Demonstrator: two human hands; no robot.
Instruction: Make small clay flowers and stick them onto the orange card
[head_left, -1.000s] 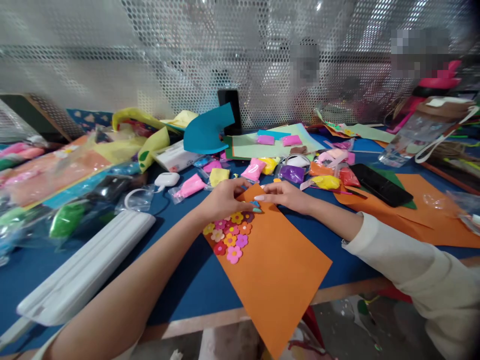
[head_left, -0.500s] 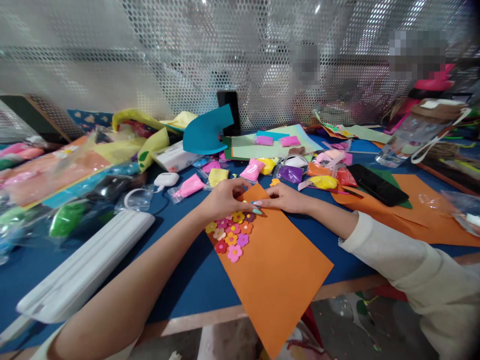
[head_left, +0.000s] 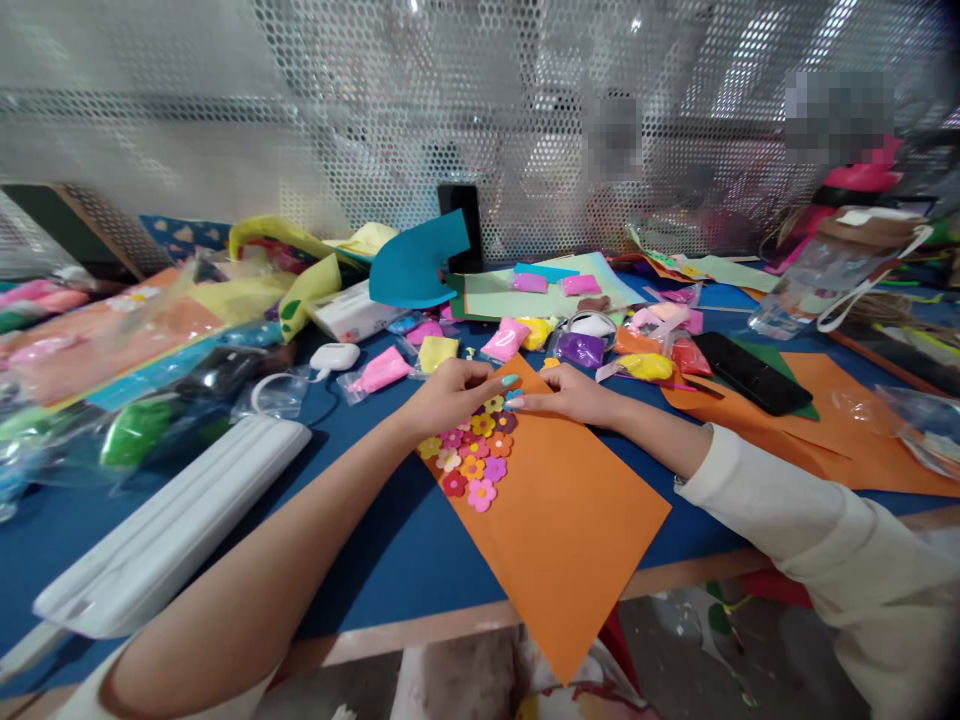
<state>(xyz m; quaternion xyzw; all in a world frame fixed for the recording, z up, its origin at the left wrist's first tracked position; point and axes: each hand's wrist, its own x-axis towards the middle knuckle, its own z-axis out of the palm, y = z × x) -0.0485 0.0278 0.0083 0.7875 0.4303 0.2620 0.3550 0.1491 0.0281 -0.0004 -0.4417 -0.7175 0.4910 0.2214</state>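
Observation:
An orange sheet (head_left: 585,500) lies turned like a diamond, its near corner hanging past the table's edge. Small colourful clay flowers (head_left: 472,467) cover its left corner. My left hand (head_left: 455,397) grips the sheet's upper left edge, thumb on top and fingers curled behind. Across from it, my right hand (head_left: 574,396) grips the upper right edge. Its fingertips touch a small blue flower (head_left: 513,398) near the far corner. Both thumbs nearly meet there.
Packets of clay, such as a purple one (head_left: 581,348), lie beyond the sheet. A black phone (head_left: 752,373) is on the right, near a water bottle (head_left: 870,265). On the left is a white power strip (head_left: 176,525). Perforated metal (head_left: 360,110) stands behind.
The sheet's near corner has shifted slightly up and right. My left thumb has lifted and moved up, uncovering more of the flowers near the far corner.

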